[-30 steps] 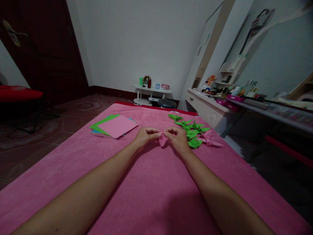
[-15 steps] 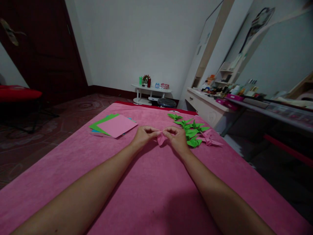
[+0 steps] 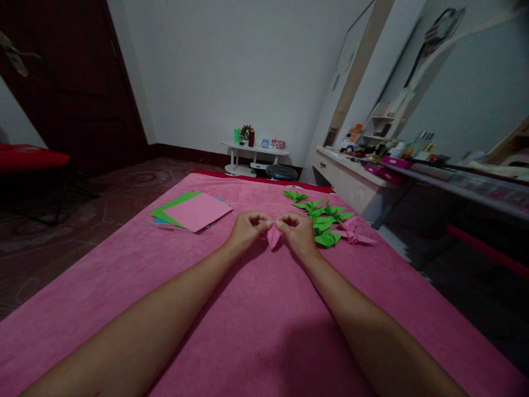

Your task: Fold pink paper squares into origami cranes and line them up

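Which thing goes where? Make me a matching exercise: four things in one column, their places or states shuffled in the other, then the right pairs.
Column one
1. stacked paper sheets
2. green folded papers
3. white side table
4. left hand

Column two
A. near the far wall
B. pinching pink folded paper
C. right of the right hand
D. left of the left hand

Pairs: 1-D, 2-C, 3-A, 4-B

Your small folded paper (image 3: 273, 240) is pink; the cloth (image 3: 248, 320) before you is a deeper pink. Your paper stack (image 3: 198, 212) shows pink, green and blue. The folded figures (image 3: 325, 225) are bright green, plus one pink figure (image 3: 352, 234). The door (image 3: 78, 82) is dark reddish-brown.
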The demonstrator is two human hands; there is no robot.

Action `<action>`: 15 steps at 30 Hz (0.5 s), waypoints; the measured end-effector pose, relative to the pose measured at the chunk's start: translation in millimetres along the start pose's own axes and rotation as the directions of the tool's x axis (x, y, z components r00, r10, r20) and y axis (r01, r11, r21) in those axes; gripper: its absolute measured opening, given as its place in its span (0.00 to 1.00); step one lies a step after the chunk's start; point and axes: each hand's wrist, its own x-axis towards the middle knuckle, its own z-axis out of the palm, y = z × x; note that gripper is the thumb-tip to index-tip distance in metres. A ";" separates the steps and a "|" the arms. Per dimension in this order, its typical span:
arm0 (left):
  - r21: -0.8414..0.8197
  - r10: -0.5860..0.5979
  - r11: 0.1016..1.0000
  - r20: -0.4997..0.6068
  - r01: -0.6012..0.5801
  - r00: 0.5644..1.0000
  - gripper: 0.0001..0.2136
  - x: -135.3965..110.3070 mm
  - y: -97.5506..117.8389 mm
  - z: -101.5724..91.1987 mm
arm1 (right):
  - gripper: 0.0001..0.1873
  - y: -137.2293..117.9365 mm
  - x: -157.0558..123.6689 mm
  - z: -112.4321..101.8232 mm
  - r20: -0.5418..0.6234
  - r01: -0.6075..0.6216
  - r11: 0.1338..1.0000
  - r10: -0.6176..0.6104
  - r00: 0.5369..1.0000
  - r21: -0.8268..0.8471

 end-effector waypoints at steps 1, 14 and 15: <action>0.005 -0.016 1.000 0.018 0.016 1.000 0.11 0.7 -1.7 -1.0 | 0.04 1.0 0.1 0.0 0.008 -0.021 1.000 0.021 1.000 0.015; 0.050 -0.217 0.975 0.049 0.215 0.975 0.13 3.3 -8.9 -13.1 | 0.15 3.7 -2.9 -1.8 0.289 -0.504 0.825 0.433 0.854 0.256; 0.036 -0.233 0.972 0.065 0.231 0.970 0.13 3.0 -9.2 -13.2 | 0.15 3.2 -2.5 -2.7 0.288 -0.512 0.819 0.441 0.850 0.258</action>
